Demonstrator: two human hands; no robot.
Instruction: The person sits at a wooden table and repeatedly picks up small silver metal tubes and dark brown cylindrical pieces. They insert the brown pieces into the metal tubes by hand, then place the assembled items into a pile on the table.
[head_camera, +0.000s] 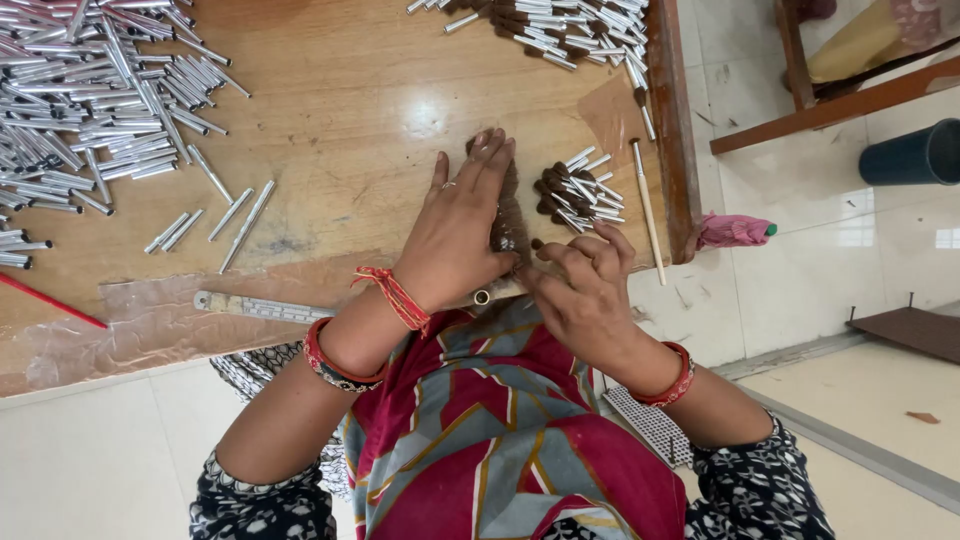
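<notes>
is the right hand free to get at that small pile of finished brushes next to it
Probably yes. The right hand lies just below the small pile of brushes, with only bare table between them. Its fingers seem busy pinching something beside the brown hair tuft under the left hand, so it would have to let go first.

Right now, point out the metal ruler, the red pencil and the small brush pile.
metal ruler (262, 308), head view, mid blade
red pencil (52, 302), head view, mid shaft
small brush pile (580, 195), head view, centre of pile
</notes>
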